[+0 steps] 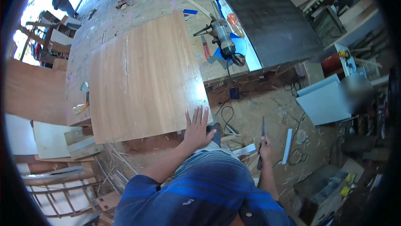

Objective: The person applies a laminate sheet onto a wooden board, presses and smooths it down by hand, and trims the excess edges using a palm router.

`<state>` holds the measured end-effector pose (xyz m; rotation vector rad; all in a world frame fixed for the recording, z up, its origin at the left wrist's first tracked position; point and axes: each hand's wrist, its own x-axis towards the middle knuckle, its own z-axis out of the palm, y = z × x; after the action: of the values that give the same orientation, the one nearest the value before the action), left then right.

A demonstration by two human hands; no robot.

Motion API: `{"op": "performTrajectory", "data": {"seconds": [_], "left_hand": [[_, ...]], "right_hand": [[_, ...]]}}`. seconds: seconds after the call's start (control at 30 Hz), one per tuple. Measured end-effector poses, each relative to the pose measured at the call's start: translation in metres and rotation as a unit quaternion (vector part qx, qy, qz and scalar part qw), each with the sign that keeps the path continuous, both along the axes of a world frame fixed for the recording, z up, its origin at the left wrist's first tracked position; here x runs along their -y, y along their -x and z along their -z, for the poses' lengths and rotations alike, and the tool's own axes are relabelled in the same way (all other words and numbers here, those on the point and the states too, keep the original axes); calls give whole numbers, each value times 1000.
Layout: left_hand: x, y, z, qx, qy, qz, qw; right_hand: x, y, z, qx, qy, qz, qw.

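Observation:
My left hand (198, 130) lies on the near right corner of a wood-grain panel (146, 75), fingers stretched out and the thumb apart. The panel rests on a worn workbench and overhangs its near edge. Away from the panel, to the right, my right hand (265, 149) is closed around a long, narrow, dark file (263, 128), which points upward and forward. Part of its lower end shows below the fist.
On the workbench (104, 29) lie a corded trim router (224, 38), a red utility knife (206, 47) and a dark panel (271, 27). Cords and offcuts, including a white strip (287, 146), litter the floor. A person (62, 3) stands far left.

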<state>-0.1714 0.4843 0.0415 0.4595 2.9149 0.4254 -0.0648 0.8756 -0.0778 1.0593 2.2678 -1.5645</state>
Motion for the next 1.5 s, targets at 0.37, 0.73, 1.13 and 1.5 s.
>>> {"op": "performTrajectory", "data": {"seconds": [0.37, 0.73, 1.13, 1.5], "left_hand": [[-28, 108, 7, 20, -28, -149, 988], [-48, 132, 2, 28, -35, -245, 968], [-95, 59, 26, -16, 0, -598, 801], [-16, 75, 30, -112, 34, -634, 764]], "right_hand": [[13, 165, -60, 4, -35, -228, 973], [115, 358, -90, -104, 29, -433, 895], [216, 504, -29, -325, -85, -539, 772], [190, 494, -51, -305, -61, -639, 704]]}}
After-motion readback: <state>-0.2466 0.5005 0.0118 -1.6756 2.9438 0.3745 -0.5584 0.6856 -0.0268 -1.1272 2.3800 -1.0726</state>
